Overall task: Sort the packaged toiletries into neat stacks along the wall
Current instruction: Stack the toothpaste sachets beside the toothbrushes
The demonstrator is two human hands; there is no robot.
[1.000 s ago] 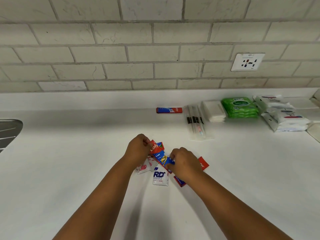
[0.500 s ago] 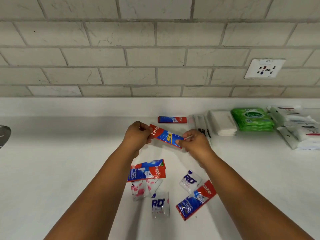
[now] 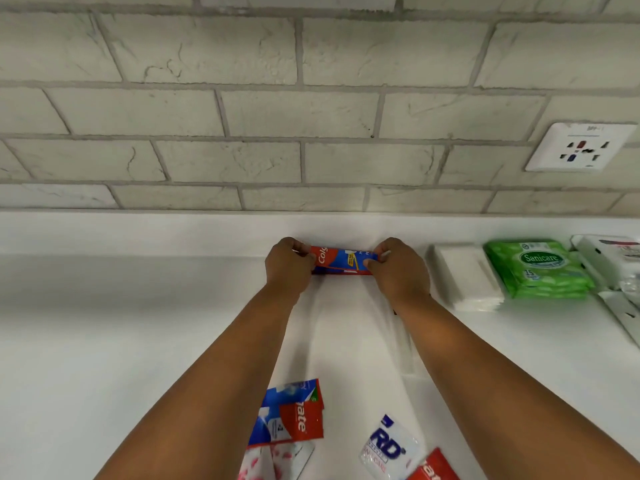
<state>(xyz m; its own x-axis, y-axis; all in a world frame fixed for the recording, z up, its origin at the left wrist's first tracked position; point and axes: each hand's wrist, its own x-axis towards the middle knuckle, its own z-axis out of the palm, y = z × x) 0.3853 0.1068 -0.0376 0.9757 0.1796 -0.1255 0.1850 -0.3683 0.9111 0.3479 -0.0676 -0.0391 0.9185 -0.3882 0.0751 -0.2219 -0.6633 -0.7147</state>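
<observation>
Two hands hold one red-and-blue Colgate toothpaste sachet (image 3: pixel 343 260) by its short ends, up at the back of the white surface (image 3: pixel 138 323) where it meets the low white upstand below the brick-pattern tiled wall (image 3: pixel 311 109). The left hand (image 3: pixel 289 266) has its fingers curled round the sachet's left end, and the right hand (image 3: pixel 398 268) pinches the right end between thumb and fingers, so each grip is closed on the sachet. The sachet lies level, long side parallel to the wall, directly over a second toothpaste sachet (image 3: pixel 329 271) of which only a dark strip shows underneath; whether the two touch cannot be told.

Right of the hands, along the wall, stands a stack of white packets (image 3: pixel 467 282), then just beside it a stack of green Sanicare wipe packs (image 3: pixel 540 268), then white packages (image 3: pixel 609 258) cut off by the frame's edge. Clear wrapped items (image 3: pixel 403 344) lie partly under the right forearm, too blurred to name.

Near the bottom edge, well apart from the wall row, loose sachets lie scattered: overlapping red-and-blue Colgate sachets (image 3: pixel 294 417) beside the left forearm, a white sachet with pink print (image 3: pixel 277 460) below them, a white RD sachet (image 3: pixel 389 448), and another red Colgate sachet (image 3: pixel 433 467) just beside it at the frame's edge. A white wall socket (image 3: pixel 581 147) sits on the tiles at upper right.
</observation>
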